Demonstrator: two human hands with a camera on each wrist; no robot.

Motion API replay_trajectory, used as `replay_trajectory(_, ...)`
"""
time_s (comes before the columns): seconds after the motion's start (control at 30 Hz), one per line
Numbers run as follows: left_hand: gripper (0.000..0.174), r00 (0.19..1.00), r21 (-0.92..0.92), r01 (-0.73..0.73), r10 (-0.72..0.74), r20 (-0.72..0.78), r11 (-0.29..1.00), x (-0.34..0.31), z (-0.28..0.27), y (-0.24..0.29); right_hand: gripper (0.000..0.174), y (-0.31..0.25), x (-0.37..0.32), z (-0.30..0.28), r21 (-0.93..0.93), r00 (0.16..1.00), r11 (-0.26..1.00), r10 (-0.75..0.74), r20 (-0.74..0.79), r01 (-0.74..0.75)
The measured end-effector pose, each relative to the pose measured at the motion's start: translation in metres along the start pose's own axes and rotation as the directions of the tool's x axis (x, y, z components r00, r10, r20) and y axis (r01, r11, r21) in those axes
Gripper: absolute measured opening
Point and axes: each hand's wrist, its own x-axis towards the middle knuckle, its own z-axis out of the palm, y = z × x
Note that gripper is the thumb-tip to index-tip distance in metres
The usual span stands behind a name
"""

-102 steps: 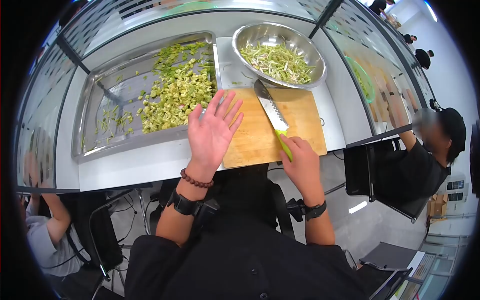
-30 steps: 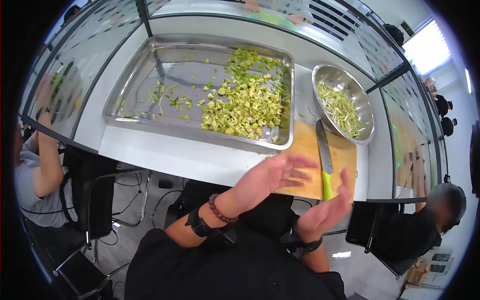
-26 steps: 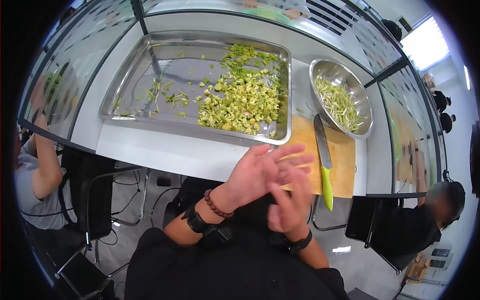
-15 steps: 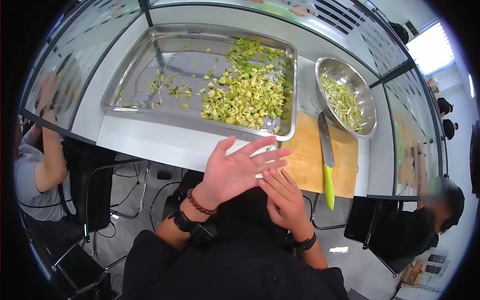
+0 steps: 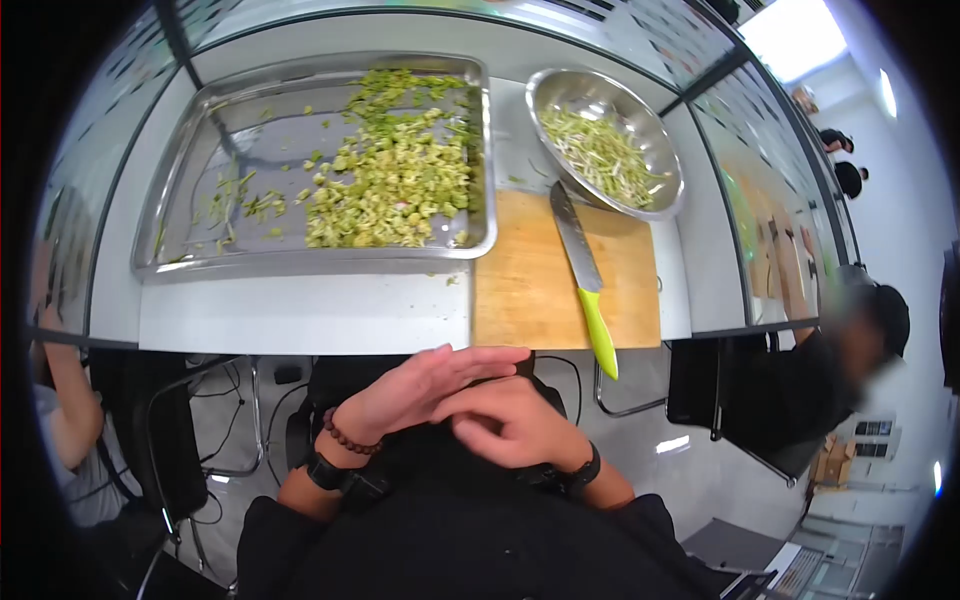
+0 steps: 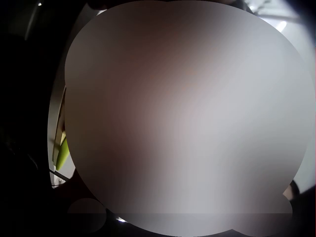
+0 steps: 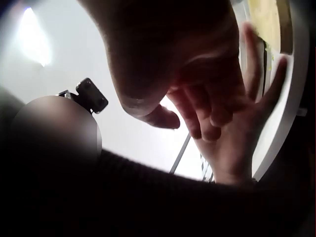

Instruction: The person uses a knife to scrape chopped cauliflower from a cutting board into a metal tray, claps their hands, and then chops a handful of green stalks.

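My left hand (image 5: 410,395) is held in front of my body, below the table's front edge, with fingers straight and together. Across its palm side lies my right hand (image 5: 512,418), its fingers loosely bent. The right wrist view shows the right fingers (image 7: 200,111) against the left palm (image 7: 237,143); neither hand holds anything. Beyond them, a kitchen knife (image 5: 585,277) with a bright green handle lies on the wooden cutting board (image 5: 520,285), its handle jutting past the front edge. Blur covers most of the left wrist view; a piece of the green handle (image 6: 62,154) shows at its left.
A large steel tray (image 5: 485,170) with chopped pale-green vegetable pieces and leaves stands left of the board. Behind the board's right part is a steel bowl (image 5: 660,130) of thin cut strips. Partitions enclose the table (image 5: 300,310); a person (image 5: 800,370) sits at the right.
The right hand has let go of the knife, which stays on the board. Both hands have come together, rubbed against each other and drawn back toward my body. The head view has shifted.
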Motion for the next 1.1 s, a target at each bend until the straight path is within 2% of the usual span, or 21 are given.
replay_trajectory(0.07, 0.071, 0.968, 0.3, 0.247, -0.252, -0.023, 0.922, 0.002, 0.004, 0.004, 0.01, 0.01, 0.004, 0.01, 0.1, 0.982, 0.99, -0.113, 0.153, 0.098)
replay_trajectory(0.1, 0.072, 0.988, 0.23, 0.136, -0.15, 0.045, 0.964, 0.005, 0.011, -0.002, 0.013, 0.01, 0.002, 0.014, 0.153, 0.978, 0.987, 0.02, 0.21, -0.053)
replay_trajectory(0.2, 0.076, 1.0, 0.345, 0.01, -0.013, 0.006, 0.939, 0.018, 0.013, -0.001, 0.02, 0.02, 0.002, 0.006, 0.085, 1.0, 0.996, 0.011, 0.009, -0.012)
replay_trajectory(0.23, 0.077, 1.0, 0.34, 0.012, -0.012, -0.001, 0.941, 0.02, 0.013, -0.001, 0.021, 0.025, 0.001, 0.001, 0.023, 0.991, 0.999, -0.037, -0.132, 0.04)
replay_trajectory(0.27, 0.077, 1.0, 0.332, 0.015, -0.012, -0.01, 0.943, 0.02, 0.013, -0.003, 0.024, 0.033, 0.002, -0.002, 0.07, 0.966, 0.992, -0.084, -0.246, 0.104)
replay_trajectory(0.33, 0.079, 0.999, 0.316, 0.017, -0.006, -0.036, 0.949, 0.016, 0.012, -0.007, 0.03, 0.036, -0.007, -0.016, 0.373, 0.932, 0.926, 0.188, -0.309, -0.063)
replay_trajectory(0.37, 0.077, 0.996, 0.232, 0.082, -0.089, 0.021, 0.969, 0.013, 0.001, -0.014, 0.038, 0.036, -0.011, -0.023, 0.43, 0.924, 0.902, 0.188, -0.334, -0.028)
replay_trajectory(0.47, 0.076, 0.999, 0.175, -0.044, 0.041, 0.024, 0.984, 0.012, 0.006, -0.015, 0.042, 0.036, -0.028, -0.036, 0.45, 0.926, 0.893, 0.187, -0.327, -0.021)
replay_trajectory(0.5, 0.078, 0.999, 0.233, -0.021, 0.014, 0.031, 0.972, 0.013, 0.006, -0.013, 0.039, 0.032, -0.029, -0.034, 0.457, 0.927, 0.889, 0.195, -0.321, -0.028)
replay_trajectory(0.6, 0.078, 0.995, 0.371, 0.073, -0.092, 0.035, 0.926, 0.02, 0.009, -0.008, 0.034, 0.02, -0.023, -0.027, 0.41, 0.99, 0.908, 0.122, -0.064, -0.086)
replay_trajectory(0.63, 0.076, 0.989, 0.396, 0.121, -0.145, 0.031, 0.91, 0.024, 0.012, -0.007, 0.026, 0.017, -0.018, -0.016, 0.372, 0.997, 0.926, 0.077, -0.017, -0.065)
replay_trajectory(0.67, 0.074, 0.98, 0.421, 0.17, -0.197, 0.022, 0.891, 0.029, 0.016, -0.006, 0.021, 0.019, -0.011, -0.007, 0.256, 0.998, 0.964, -0.068, 0.002, 0.066)
replay_trajectory(0.7, 0.072, 0.996, 0.52, -0.023, -0.024, 0.084, 0.854, 0.042, 0.017, -0.007, 0.019, 0.018, -0.008, -0.004, 0.236, 0.999, 0.971, -0.03, 0.045, 0.019)
replay_trajectory(0.73, 0.072, 0.996, 0.472, -0.036, -0.006, 0.088, 0.881, 0.047, 0.018, -0.007, 0.017, 0.014, -0.005, -0.003, 0.213, 0.996, 0.977, 0.006, 0.087, -0.025)
replay_trajectory(0.83, 0.068, 0.994, 0.339, -0.1, 0.075, 0.084, 0.936, 0.051, 0.015, -0.013, 0.017, -0.001, 0.001, -0.008, 0.074, 0.997, 0.995, 0.07, -0.04, -0.067)
replay_trajectory(0.93, 0.056, 0.99, 0.241, -0.104, 0.078, 0.117, 0.965, 0.047, 0.013, -0.015, 0.018, 0.019, -0.004, -0.009, -0.083, 0.989, 0.99, -0.124, -0.081, 0.117)
replay_trajectory(0.97, 0.059, 0.994, 0.248, -0.088, 0.068, 0.09, 0.965, 0.045, 0.018, -0.012, 0.018, 0.016, -0.006, -0.009, -0.08, 0.994, 0.996, -0.05, -0.096, 0.042)
replay_trajectory(1.07, 0.061, 0.994, 0.334, -0.109, 0.098, 0.049, 0.936, 0.038, 0.021, -0.009, 0.016, 0.02, -0.007, -0.016, -0.125, 0.954, 0.986, -0.141, -0.264, 0.112)
replay_trajectory(1.1, 0.059, 0.996, 0.333, -0.09, 0.088, 0.019, 0.939, 0.035, 0.019, -0.01, 0.013, 0.025, -0.014, -0.024, -0.194, 0.952, 0.981, -0.084, -0.295, 0.026)
